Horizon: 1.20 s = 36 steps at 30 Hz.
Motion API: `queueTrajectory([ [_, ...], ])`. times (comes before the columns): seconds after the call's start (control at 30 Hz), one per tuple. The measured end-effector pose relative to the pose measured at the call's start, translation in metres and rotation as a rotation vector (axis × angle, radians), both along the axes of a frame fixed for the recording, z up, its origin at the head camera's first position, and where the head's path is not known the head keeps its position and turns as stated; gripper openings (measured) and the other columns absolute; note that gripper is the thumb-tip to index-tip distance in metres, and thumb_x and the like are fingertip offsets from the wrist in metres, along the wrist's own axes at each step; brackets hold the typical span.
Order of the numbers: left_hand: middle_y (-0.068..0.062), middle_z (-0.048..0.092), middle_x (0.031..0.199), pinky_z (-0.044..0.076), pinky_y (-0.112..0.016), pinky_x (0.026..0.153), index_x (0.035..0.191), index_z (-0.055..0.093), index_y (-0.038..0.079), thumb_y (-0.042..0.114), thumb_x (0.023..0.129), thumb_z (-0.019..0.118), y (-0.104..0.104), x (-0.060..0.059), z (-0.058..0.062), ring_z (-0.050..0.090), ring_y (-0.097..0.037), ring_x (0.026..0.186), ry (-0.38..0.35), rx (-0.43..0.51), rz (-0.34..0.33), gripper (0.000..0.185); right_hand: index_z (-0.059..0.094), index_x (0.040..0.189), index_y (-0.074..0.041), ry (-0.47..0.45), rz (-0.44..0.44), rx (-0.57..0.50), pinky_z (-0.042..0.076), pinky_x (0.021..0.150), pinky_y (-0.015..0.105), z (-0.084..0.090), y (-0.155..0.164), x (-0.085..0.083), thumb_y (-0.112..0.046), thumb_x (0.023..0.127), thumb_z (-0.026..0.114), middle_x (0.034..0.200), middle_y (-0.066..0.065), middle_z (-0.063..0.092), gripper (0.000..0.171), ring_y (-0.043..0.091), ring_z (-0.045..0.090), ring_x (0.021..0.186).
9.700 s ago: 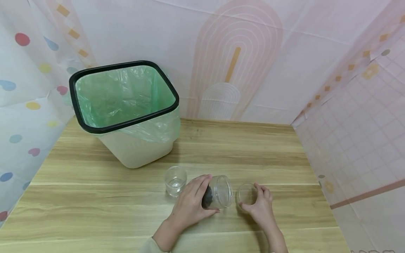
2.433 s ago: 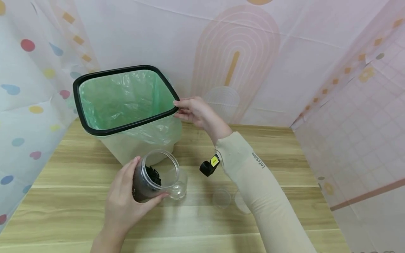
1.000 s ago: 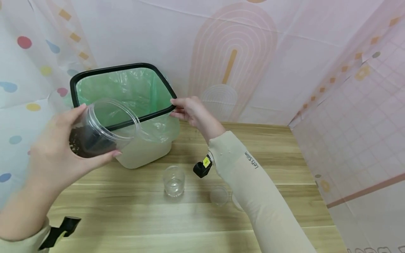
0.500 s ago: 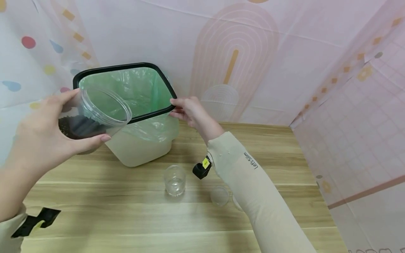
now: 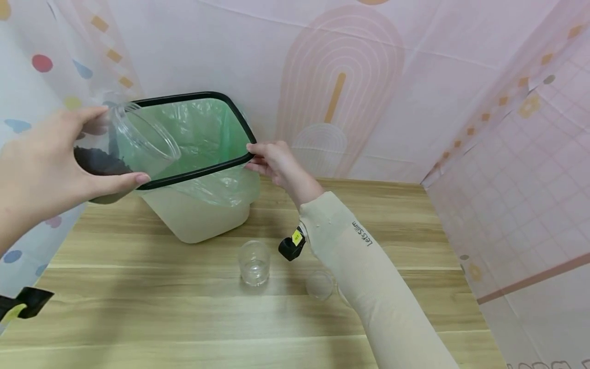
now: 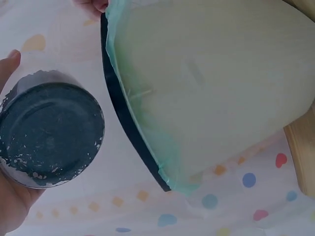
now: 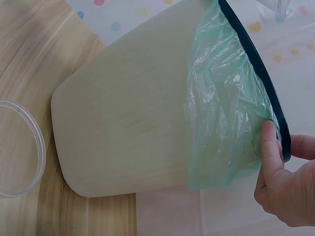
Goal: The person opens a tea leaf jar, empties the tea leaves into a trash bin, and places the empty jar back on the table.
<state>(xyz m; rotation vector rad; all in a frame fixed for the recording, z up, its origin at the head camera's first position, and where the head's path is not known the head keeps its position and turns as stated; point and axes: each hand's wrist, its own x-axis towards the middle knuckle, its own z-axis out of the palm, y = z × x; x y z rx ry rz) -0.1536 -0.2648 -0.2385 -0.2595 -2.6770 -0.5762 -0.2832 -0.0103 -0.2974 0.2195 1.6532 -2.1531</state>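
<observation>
My left hand point(image 5: 50, 164) grips a clear jar point(image 5: 149, 141), thumb and fingers round its sides. Dark loose stuff point(image 5: 101, 161), its kind unclear, lies in the lower part. The jar tilts with its uncovered mouth toward the opening of the bin, over the near-left part of the rim. In the left wrist view the dark jar bottom point(image 6: 49, 132) faces the camera. At the right corner of the pale bin point(image 5: 198, 220), my right hand point(image 5: 281, 164) pinches the black rim point(image 7: 266, 78) and the green liner bag point(image 7: 226, 103) folded over it.
On the wooden table point(image 5: 184, 328), a clear cup point(image 5: 254, 264) with a little clear liquid stands in front of the bin. A round transparent lid point(image 5: 319, 285) lies right of it; another round clear piece is partly hidden by the right sleeve point(image 5: 369, 271). Patterned cloth hangs behind.
Since a second ago, my left hand has carried the jar left and upward, its mouth now over the bin's edge. Earlier it was low over the table. My right hand stays at the rim.
</observation>
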Motion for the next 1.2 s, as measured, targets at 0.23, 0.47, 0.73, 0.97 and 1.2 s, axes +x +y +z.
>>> queueTrajectory([
  [0.23,-0.028,0.049,0.127,0.034,-0.059,0.082,0.141,0.036,0.001,0.047,0.058,0.083,-0.006,-0.010,0.009,0.046,-0.042,0.109,-0.059,-0.089,0.024,0.106,0.057,0.084,0.005,0.009,0.007,0.010,0.051,0.087,0.035,-0.001,-0.003,0.000,0.000,0.089,0.059,0.069,0.010,0.052,0.007,0.015,0.052,0.061],
  [0.47,-0.028,0.050,0.119,0.037,-0.062,0.071,0.141,0.035,0.003,0.055,0.061,0.079,-0.006,-0.014,0.014,0.043,-0.041,0.109,-0.109,-0.175,0.064,0.105,0.056,0.080,0.002,0.017,0.016,0.015,0.051,0.088,0.035,-0.001,-0.004,0.001,0.000,0.090,0.058,0.070,0.009,0.051,0.010,0.015,0.051,0.062],
  [0.73,-0.027,0.047,0.115,0.039,-0.048,0.050,0.138,0.039,0.001,0.060,0.060,0.077,-0.003,-0.018,0.019,0.047,-0.036,0.093,-0.140,-0.277,0.099,0.105,0.056,0.078,0.000,0.009,0.005,0.020,0.052,0.085,0.033,-0.001,-0.004,0.000,0.000,0.089,0.059,0.070,0.009,0.052,0.012,0.014,0.051,0.061],
  [0.97,-0.030,0.045,0.121,0.041,-0.061,0.068,0.137,0.039,-0.001,0.059,0.059,0.078,-0.004,-0.023,0.015,0.047,-0.047,0.095,-0.121,-0.341,0.082,0.106,0.056,0.081,0.000,0.007,-0.006,0.021,0.052,0.085,0.034,-0.001,-0.003,0.001,0.000,0.089,0.059,0.070,0.009,0.051,0.008,0.014,0.051,0.061],
  [1.2,-0.034,0.047,0.119,0.036,-0.062,0.085,0.131,0.039,-0.007,0.039,0.050,0.086,-0.004,-0.028,0.011,0.044,-0.051,0.104,0.066,-0.464,0.007,0.104,0.056,0.078,-0.001,0.027,-0.012,0.028,0.050,0.088,0.036,-0.002,-0.001,0.000,-0.001,0.089,0.059,0.071,0.008,0.050,0.011,0.014,0.050,0.061],
])
